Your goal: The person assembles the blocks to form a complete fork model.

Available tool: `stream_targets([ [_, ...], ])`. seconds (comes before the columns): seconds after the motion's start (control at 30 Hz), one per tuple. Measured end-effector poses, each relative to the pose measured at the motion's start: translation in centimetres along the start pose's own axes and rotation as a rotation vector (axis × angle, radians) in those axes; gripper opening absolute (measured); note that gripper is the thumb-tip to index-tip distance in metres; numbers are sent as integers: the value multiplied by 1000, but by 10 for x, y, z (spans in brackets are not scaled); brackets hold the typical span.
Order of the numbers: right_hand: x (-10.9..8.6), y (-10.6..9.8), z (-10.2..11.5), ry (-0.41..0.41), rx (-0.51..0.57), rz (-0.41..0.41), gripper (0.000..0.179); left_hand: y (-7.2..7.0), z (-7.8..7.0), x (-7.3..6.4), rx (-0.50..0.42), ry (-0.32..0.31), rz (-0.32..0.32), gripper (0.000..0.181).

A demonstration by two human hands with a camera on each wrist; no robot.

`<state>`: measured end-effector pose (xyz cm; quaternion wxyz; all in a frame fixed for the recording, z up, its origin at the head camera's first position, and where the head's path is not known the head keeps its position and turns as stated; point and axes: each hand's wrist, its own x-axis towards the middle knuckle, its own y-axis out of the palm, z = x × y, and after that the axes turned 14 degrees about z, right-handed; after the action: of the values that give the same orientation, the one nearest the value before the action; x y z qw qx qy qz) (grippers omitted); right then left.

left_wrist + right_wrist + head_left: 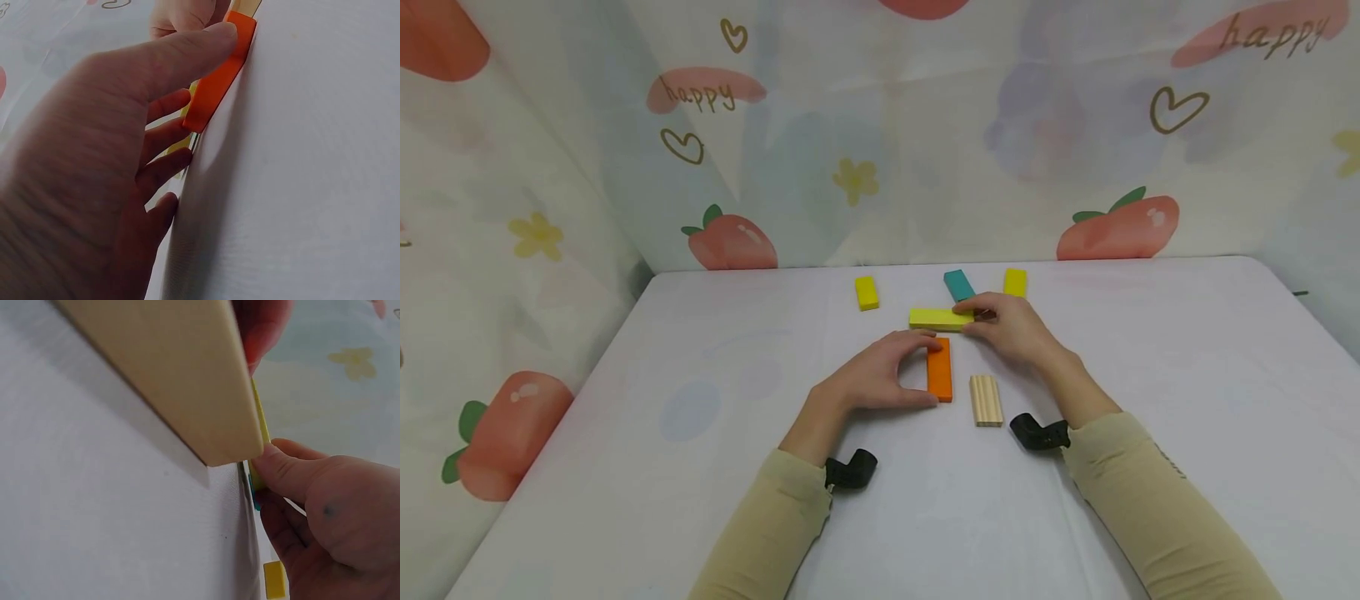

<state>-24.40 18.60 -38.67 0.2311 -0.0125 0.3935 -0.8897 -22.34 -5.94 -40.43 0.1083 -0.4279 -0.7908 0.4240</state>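
Note:
In the head view an orange block [939, 371] lies lengthwise on the table, and my left hand [880, 371] holds it by its ends, thumb at the near end and fingers at the far end. The left wrist view shows the thumb along the orange block [215, 87]. Just beyond it a yellow-green block [936, 319] lies crosswise. My right hand [1011, 329] pinches its right end between thumb and fingers. In the right wrist view the yellow-green block [261, 422] is mostly hidden behind a plain wooden block [181, 375].
The plain wooden block [986, 401] lies right of the orange one, near the right wrist. Toward the back edge are a small yellow block [867, 293], a teal block [958, 285] and another yellow block [1015, 282]. A patterned cloth [925, 125] hangs behind the white-covered table [700, 350].

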Motion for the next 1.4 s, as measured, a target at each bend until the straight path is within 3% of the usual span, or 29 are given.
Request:
stream_targets([
  [0.57,-1,4,-2,10,0,1,34,1,-2,-2,9,-24,-7,70],
  [1.0,0,4,-7,-14,29,-21,37,1,4,-11,41,40,-40,63],
  [1.4,-2,4,-9,-28,36,-32,31,0,3,-11,73,79,-14,53],
])
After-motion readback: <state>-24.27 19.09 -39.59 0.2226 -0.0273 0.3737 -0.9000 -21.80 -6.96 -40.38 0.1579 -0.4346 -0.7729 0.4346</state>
